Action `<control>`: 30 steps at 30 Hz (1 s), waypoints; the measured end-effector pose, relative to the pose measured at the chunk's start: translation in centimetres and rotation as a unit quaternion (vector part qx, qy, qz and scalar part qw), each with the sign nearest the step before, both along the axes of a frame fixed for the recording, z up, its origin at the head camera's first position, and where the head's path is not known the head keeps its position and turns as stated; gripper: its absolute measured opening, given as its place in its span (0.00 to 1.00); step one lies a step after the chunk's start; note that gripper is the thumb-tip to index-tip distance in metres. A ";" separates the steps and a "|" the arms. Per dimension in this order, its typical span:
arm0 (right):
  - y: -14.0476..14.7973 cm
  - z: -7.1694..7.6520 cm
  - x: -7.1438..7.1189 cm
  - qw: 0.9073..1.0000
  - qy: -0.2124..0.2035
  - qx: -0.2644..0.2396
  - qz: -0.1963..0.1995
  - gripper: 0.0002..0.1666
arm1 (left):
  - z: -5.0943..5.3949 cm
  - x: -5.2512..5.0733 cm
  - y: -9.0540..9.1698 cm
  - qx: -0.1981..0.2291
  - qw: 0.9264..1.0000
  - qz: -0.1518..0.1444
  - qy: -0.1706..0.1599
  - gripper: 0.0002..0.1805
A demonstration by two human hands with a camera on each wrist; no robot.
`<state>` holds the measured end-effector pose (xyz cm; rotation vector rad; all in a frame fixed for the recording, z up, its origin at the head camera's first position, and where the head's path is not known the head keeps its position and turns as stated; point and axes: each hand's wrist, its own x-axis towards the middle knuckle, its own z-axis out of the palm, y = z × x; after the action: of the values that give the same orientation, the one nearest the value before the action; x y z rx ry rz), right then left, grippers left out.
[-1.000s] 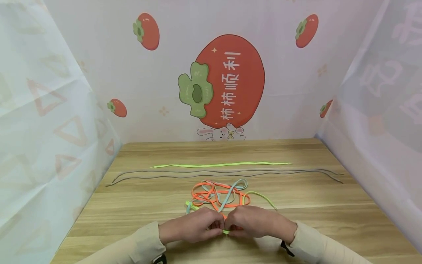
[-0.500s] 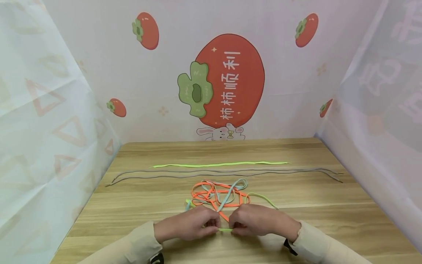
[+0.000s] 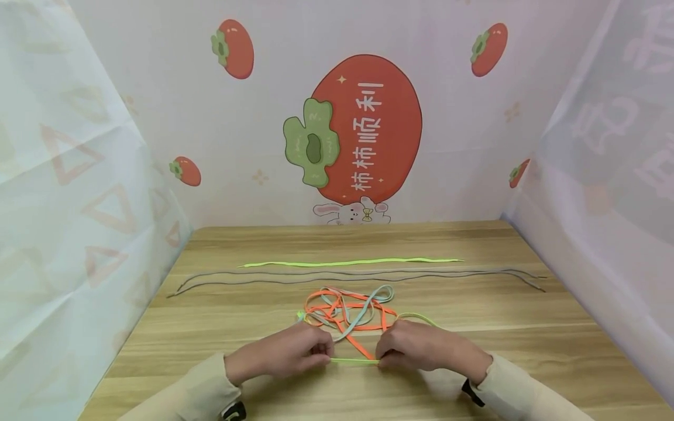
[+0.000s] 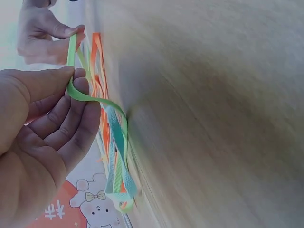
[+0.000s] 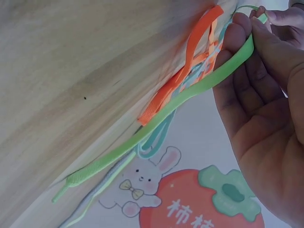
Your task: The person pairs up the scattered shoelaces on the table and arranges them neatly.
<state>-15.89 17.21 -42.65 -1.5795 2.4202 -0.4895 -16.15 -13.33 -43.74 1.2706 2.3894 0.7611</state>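
A yellow-green lace (image 3: 354,361) stretches between both hands at the table's near side. My left hand (image 3: 286,352) pinches it between thumb and fingers; in the left wrist view the lace (image 4: 78,96) loops down from that pinch. My right hand (image 3: 423,346) pinches the same lace, and its tipped end (image 5: 78,178) trails away in the right wrist view. Beyond the hands lies a tangle of orange lace (image 3: 360,346) and light blue lace (image 3: 363,316), with one orange strand running down beside my right fingertips.
A straight yellow-green lace (image 3: 347,262) lies across the far part of the wooden table (image 3: 237,237). Nearer are two long thin grey laces (image 3: 295,282). Printed white sheets (image 3: 447,193) stand behind the table and at both sides.
The hands have moved apart, left hand to the left and right hand to the right. The span of yellow-green lace between them has grown from a short bit to a longer straight stretch.
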 end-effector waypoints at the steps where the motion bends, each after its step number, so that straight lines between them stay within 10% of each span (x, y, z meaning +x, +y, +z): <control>1: 0.1 0.0 0.0 1.000 0.000 0.001 -0.002 0.15 | 0.0 0.0 -0.1 0.000 1.000 -0.002 0.002 0.06; 30: 4.9 0.2 0.3 0.996 -0.075 0.001 -0.044 0.16 | 0.2 0.3 -3.6 -0.006 1.000 0.000 -0.001 0.06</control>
<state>-15.62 22.10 -42.47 -1.3863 2.3838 -0.5972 -15.80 -16.90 -43.53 1.2631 2.3894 0.7457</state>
